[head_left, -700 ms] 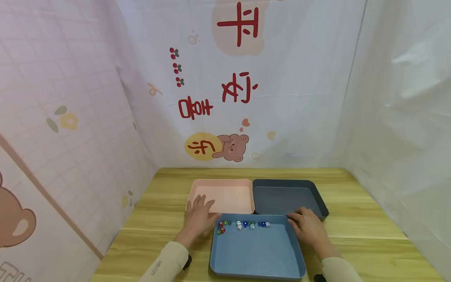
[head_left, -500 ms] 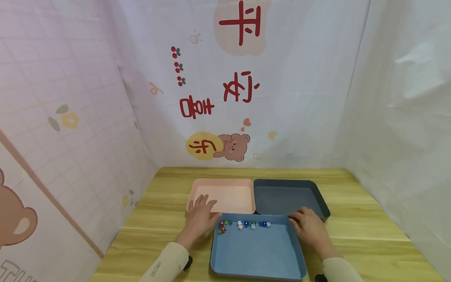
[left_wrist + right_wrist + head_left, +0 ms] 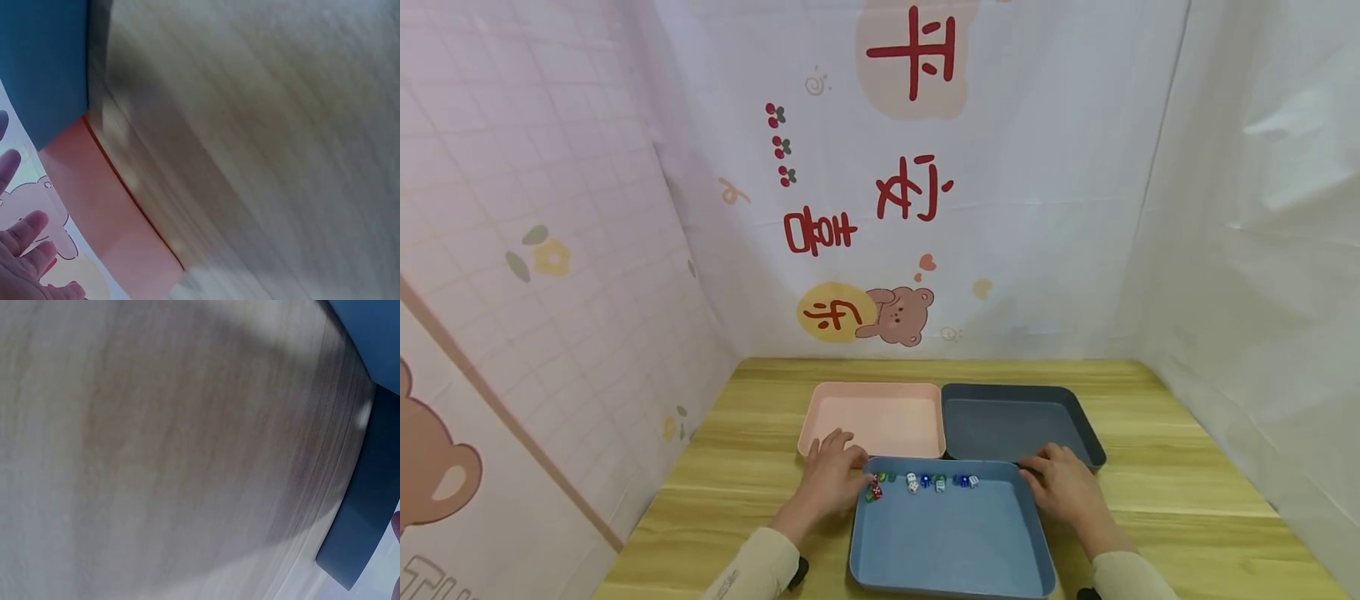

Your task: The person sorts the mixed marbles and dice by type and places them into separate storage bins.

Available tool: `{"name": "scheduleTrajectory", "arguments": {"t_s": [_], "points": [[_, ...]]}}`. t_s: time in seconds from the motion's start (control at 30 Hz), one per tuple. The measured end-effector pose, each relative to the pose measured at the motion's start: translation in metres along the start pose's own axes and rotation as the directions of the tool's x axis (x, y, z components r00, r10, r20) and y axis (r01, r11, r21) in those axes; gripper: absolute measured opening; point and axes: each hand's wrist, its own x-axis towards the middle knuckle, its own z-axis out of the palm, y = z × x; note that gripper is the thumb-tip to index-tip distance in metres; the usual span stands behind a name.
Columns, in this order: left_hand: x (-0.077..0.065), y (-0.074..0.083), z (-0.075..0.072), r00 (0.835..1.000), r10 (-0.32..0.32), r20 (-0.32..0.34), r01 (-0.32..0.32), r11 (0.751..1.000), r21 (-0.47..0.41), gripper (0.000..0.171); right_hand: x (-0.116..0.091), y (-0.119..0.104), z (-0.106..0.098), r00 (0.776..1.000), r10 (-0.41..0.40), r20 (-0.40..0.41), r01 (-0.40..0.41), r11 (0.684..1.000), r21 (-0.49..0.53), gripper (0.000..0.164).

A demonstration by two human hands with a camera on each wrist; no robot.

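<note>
The person's left hand is at the far left corner of a blue tray, its grip released, fingers extended over the near edge of a pink tray. Its thumb lies over the blue rim, right by the red dice; I can't tell whether it touches them. The right hand is at the opposite far corner, fingers bent at the rim, where the blue tray meets a dark grey-blue tray. I can't tell whether that grip is pinching the edge or only resting there.

The blue tray sits nearest the person on the wood-grain counter, the other two side by side just beyond it. Along its far wall lie small dice: red and green ones in the left corner, white, blue and green ones around the middle, blue and white ones farther right. Pale sleeves cover both forearms. Behind the counter hangs white sheeting printed with red characters and a brown bear.
</note>
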Motion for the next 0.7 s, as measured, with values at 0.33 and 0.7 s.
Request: {"name": "scheduleTrajectory", "arguments": {"t_s": [0.33,0.7], "points": [[-0.002,0.005,0.007,0.999,0.042,0.014,-0.041,0.999,-0.004,0.016,0.0,0.001,-0.003,0.997,0.049,0.063,-0.05,0.999,0.013,0.019],[-0.009,0.012,0.014,0.999,0.021,0.046,-0.025,0.995,0.091,0.011,-0.003,0.0,-0.002,0.997,0.043,0.062,-0.044,0.999,0.012,0.019]]}}
